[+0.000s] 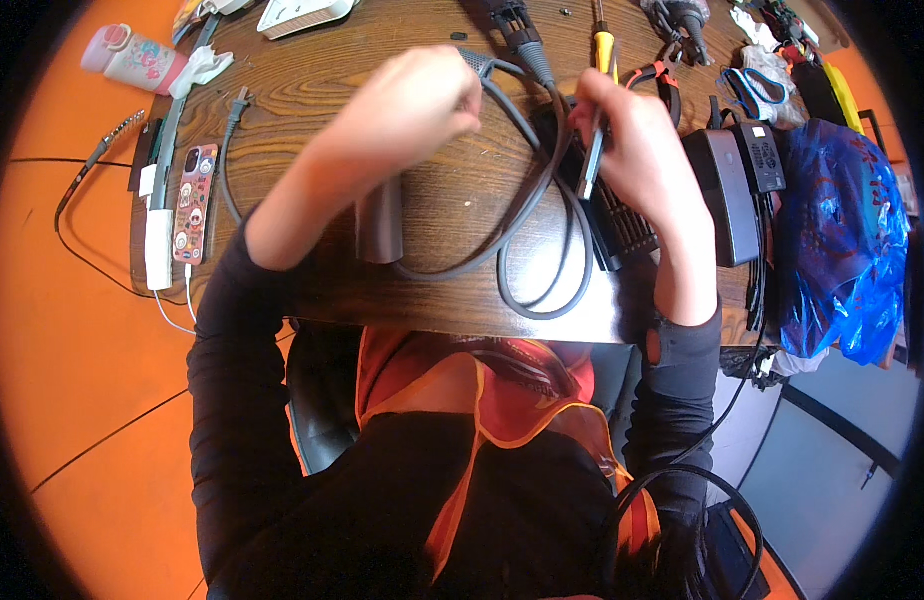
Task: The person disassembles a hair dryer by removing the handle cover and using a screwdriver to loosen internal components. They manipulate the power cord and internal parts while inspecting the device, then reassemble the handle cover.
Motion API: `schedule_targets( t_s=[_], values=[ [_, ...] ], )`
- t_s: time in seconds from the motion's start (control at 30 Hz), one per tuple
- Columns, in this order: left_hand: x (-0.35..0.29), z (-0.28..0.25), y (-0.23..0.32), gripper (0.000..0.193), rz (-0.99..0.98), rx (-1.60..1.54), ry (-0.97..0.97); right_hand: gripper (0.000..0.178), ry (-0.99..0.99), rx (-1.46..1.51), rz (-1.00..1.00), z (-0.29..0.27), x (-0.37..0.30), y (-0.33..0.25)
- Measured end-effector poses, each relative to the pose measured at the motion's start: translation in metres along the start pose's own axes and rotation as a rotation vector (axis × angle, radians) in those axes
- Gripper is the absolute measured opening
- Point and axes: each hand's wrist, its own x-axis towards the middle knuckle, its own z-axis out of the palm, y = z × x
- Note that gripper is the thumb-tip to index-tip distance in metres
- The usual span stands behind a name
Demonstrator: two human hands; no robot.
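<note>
My left hand (417,105), slightly blurred, is over the table with its fingers curled closed. Whatever it may hold is hidden. Below its wrist lies a smooth grey-brown cylinder (380,225), like an appliance handle, with a thick grey cord (512,225) leaving its near end and looping to the right. The cylinder's far part is behind my forearm. In my right hand (637,145) is a slim grey metal tool (592,165), pointing down toward me; its exact kind is unclear. Past that hand lie a yellow-handled screwdriver (604,50) and red-and-black pliers (667,85).
On the left are a phone (195,205) in a stickered case, a white power strip (159,245), a plug (238,110) and a bottle (137,58). A black slotted case (622,225), dark boxes (722,190) and a blue plastic bag (847,240) occupy the right.
</note>
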Motion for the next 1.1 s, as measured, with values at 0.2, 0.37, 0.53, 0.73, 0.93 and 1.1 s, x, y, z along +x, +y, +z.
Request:
schedule_targets(
  t_s=[0.2, 0.37, 0.53, 0.73, 0.93, 1.1],
  values=[
    [-0.004, 0.026, 0.012, 0.014, -0.047, -0.013, -0.005, 0.017, 0.175, 0.142, 0.079, -0.006, -0.003, -0.007],
    [-0.010, 0.030, 0.007, 0.012, -0.101, -0.200, -0.032, 0.022, 0.182, 0.254, 0.018, 0.003, -0.004, -0.009],
    [-0.021, 0.026, -0.004, 0.015, -0.015, -0.322, 0.108, 0.025, 0.358, 0.359, -0.008, 0.018, 0.001, -0.004],
    [-0.027, 0.026, -0.005, 0.017, 0.006, -0.269, 0.162, 0.018, 0.394, 0.665, 0.055, 0.018, -0.002, -0.009],
    [-0.026, 0.032, 0.000, 0.014, -0.027, -0.276, 0.130, 0.020, 0.427, 0.755, 0.072, 0.018, -0.004, -0.016],
    [-0.024, 0.032, 0.001, 0.009, -0.073, -0.320, 0.114, 0.014, 0.476, 0.757, 0.043, 0.022, -0.002, -0.016]
  ],
)
